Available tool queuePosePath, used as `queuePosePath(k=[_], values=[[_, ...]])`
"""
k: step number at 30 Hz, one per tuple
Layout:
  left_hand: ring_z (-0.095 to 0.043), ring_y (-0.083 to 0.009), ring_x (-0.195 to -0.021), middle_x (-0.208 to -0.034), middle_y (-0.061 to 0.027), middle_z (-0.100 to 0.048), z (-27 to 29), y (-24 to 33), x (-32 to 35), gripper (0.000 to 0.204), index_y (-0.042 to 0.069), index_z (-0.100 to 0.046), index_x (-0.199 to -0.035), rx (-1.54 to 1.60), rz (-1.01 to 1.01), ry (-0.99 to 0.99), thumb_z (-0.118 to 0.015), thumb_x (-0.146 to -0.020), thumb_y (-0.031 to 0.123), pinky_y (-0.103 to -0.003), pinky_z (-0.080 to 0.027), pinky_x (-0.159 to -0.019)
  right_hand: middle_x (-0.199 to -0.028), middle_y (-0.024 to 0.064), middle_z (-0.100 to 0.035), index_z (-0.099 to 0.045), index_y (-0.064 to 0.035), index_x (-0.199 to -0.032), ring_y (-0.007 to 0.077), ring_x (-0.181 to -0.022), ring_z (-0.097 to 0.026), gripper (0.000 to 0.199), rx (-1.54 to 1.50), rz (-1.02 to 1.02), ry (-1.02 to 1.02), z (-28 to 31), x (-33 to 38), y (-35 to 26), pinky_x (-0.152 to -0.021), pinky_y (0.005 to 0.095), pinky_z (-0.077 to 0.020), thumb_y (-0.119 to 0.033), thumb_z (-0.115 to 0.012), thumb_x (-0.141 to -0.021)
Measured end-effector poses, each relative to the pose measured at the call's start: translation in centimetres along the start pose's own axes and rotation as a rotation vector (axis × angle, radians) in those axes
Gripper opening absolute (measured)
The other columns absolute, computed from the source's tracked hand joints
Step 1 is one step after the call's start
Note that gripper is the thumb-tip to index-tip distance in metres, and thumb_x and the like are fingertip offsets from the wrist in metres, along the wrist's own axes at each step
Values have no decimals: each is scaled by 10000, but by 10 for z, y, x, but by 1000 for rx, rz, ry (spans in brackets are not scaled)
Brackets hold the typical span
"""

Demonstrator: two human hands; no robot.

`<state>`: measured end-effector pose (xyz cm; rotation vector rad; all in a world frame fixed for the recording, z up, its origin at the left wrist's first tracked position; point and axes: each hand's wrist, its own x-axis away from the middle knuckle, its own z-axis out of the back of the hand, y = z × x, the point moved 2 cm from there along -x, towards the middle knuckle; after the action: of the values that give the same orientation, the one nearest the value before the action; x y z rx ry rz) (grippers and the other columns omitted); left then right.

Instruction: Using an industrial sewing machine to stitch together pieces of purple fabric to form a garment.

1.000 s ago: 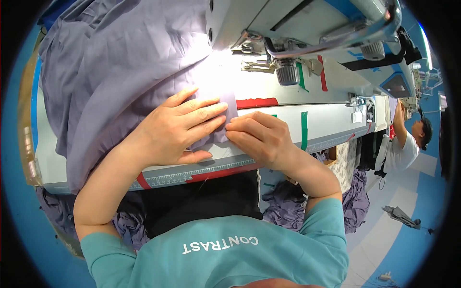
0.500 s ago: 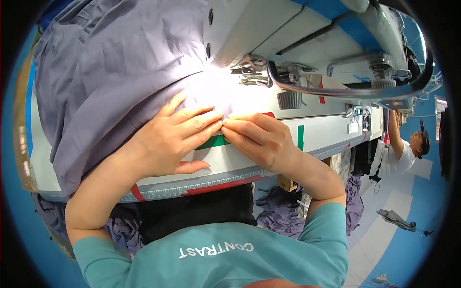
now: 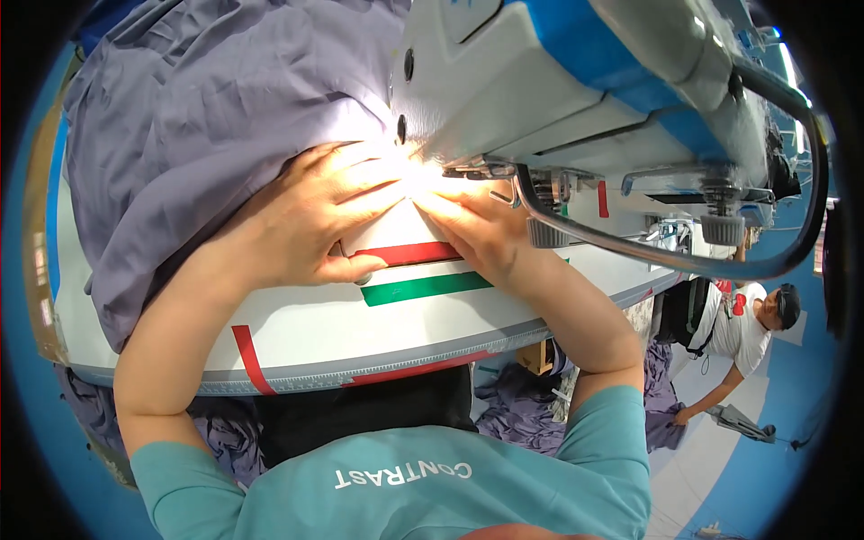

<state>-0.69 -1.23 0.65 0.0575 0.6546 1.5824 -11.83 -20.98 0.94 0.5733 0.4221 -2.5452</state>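
The grey-violet fabric (image 3: 207, 135) is spread over the white table (image 3: 360, 333) from about nine to twelve o'clock, its working edge drawn in under the sewing machine head (image 3: 576, 81) near the picture's middle. The left hand (image 3: 315, 216) is laid flat on the cloth, fingers extended toward two o'clock; the right hand (image 3: 477, 229) is pressed beside it, fingers aimed at eleven o'clock. The fingertips nearly meet in the lamp's glare — whether the edge is pinched there cannot be told. The seam edge lies just beyond both hands, toward twelve o'clock, roughly equally near to each. Red tape (image 3: 409, 253) and green tape (image 3: 423, 288) are seen at six o'clock of the hands.
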Motion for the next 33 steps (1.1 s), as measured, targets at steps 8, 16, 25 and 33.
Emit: queuePosePath(k=[8, 16, 25, 33], values=[[-439, -337, -1302, -1342, -158, -526, 11, -15, -5, 586, 16, -578, -1245, -3, 55, -36, -752, -750, 278, -444, -369, -1077, -1053, 99, -689, -633, -83, -1245, 229, -1010, -679, 336, -1057, -427, 261, -35, 93, 81, -854, 345, -547, -172, -671, -923], [-439, -315, -1304, -1360, -142, -516, 8, -13, -6, 585, 29, -574, -1247, -54, 55, -38, -753, -757, 293, -433, -351, -1086, -1053, 58, -655, -600, -77, -1208, 192, -996, -648, 289, -1155, -760, 223, -27, 69, 79, -869, 330, -523, -244, -566, -975], [-543, -312, -1117, -1162, -112, -592, 18, 3, 3, 502, 33, -599, -1220, -447, 118, 286, -762, -759, 146, -404, -432, -1007, -1014, 80, -659, -589, -51, -1187, 209, -978, -655, 320, -600, -777, 108, -12, 43, 50, -948, 396, -498, -278, -601, -962], [-644, -341, -777, -822, -177, -648, 61, 38, 143, 249, 29, -617, -987, -209, 534, -11, -662, -755, 106, -430, -493, -707, -1058, 95, -644, -659, -58, -1096, 266, -923, -653, 360, -291, 82, -10, 8, 6, -60, -793, 380, -569, -45, -739, -745]])
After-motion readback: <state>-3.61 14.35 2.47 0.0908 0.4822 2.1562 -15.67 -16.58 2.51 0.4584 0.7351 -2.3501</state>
